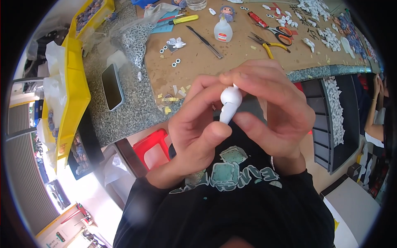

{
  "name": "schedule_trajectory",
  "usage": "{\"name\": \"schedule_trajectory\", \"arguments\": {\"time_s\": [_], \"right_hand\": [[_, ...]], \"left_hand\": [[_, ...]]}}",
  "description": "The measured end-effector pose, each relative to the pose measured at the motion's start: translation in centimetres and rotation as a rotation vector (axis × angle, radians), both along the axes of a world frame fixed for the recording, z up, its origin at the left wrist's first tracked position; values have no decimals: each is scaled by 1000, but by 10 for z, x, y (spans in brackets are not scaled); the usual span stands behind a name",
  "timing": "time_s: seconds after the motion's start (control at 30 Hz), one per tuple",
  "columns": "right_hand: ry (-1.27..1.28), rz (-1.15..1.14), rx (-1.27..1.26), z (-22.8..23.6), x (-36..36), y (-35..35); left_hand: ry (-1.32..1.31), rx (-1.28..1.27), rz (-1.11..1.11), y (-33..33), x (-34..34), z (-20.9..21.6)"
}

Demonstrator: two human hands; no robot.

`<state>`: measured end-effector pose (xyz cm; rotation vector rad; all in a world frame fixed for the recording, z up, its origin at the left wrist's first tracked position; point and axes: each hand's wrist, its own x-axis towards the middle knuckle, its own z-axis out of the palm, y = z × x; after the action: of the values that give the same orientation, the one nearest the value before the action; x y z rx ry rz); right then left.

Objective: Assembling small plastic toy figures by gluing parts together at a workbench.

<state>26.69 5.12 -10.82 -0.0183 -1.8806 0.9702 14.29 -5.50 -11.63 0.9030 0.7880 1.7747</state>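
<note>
Between both hands, in front of my chest, is a small white plastic figurine part (230, 96) with a round upper end and a narrower lower end. My left hand (197, 120) is closed on its left side, thumb near the lower end. From the other side my right hand (275, 109) pinches it, with the forefinger at its top and the thumb beside the narrow end. The fingertips hide some of its edges. Beyond the hands, a craft knife (204, 42), a small white bottle (223, 31) and yellow-handled pliers (269, 44) lie or stand on the brown board (190, 68).
A phone (112, 87) lies on the speckled counter (130, 115), near a bag of small rings (136, 41). Yellow bins (73, 95) stand at left. Scissors (281, 33) and white parts (331, 39) lie at far right. A dark tray (318, 124) is at right, a red stool (151, 144) below.
</note>
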Motion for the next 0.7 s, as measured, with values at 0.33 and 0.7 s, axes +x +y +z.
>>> {"name": "schedule_trajectory", "arguments": {"time_s": [0.33, 0.7], "right_hand": [[57, 132, -246, 1, 2, -4], [157, 179, -527, -11, -3, -10]], "left_hand": [[1335, 245, 356, 2, -30, 22], [1220, 384, 458, 16, -19, 15]]}}
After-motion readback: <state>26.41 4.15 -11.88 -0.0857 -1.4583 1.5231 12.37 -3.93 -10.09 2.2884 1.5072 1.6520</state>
